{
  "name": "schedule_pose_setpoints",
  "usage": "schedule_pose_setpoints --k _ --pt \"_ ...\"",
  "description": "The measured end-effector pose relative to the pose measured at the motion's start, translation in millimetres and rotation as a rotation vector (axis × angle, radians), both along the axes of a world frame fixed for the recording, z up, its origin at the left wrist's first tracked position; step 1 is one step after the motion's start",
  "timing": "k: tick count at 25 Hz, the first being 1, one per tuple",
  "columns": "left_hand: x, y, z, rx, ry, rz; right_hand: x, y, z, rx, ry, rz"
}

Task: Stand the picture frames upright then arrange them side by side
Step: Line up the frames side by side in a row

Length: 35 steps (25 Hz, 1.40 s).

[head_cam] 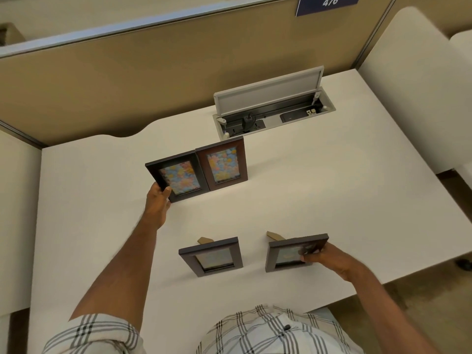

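Four frames on the white bench (332, 187), all upright.

Far pair: dark frame (176, 178) and brown frame (221, 164) stand side by side, inner edges touching, both showing a pastel floral print. The dark frame leans out of line with its neighbour, its top tipped to the left.

Your left hand (158, 201) grips the dark frame at its lower left corner, thumb on the front face, remaining fingers hidden behind it.

Near pair: middle frame (213, 256) stands alone, apart from both hands, with a tan easel leg (204, 240) showing behind its top edge. The right frame (293, 252) stands well apart from it, also with a tan leg (274, 236) visible behind.

Your right hand (323, 256) grasps the right frame at its right edge, fingers (307, 251) wrapped over the front; this area is blurred.

Behind the far pair, the bench's cable box (274, 112) has its lid raised. A tan partition (127, 85) backs the bench, carrying a blue tag (329, 3) reading 476.
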State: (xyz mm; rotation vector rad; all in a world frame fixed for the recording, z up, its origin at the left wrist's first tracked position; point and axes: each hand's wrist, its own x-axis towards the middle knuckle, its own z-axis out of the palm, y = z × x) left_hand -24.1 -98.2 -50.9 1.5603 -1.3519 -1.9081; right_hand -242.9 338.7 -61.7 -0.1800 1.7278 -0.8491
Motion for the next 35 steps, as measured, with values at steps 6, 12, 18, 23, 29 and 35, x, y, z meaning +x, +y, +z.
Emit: schedule_pose_setpoints --k 6,12,18,23,29,35 --pt "2.0 -2.6 -6.7 -0.011 0.024 -0.024 -20.6 -45.8 0.0 -0.124 -0.016 -0.165" --pt "4.2 -7.2 -15.9 -0.008 0.024 -0.034 -87.2 -120.4 -0.3 -0.216 -0.012 -0.246" --pt "5.7 -8.9 -18.9 -0.024 0.074 -0.057 -145.1 -177.4 -0.2 -0.186 0.058 -0.241" --pt "6.0 -10.1 -20.5 -0.023 0.087 -0.058 -165.9 -214.0 2.6 -0.189 0.073 -0.182" --pt "7.2 -9.8 -20.8 -0.037 0.075 -0.065 -175.7 -234.7 1.4 -0.159 0.115 -0.125" --pt "6.1 -10.5 -22.1 -0.032 0.055 -0.044 -179.2 -243.4 0.7 -0.145 0.126 -0.093"
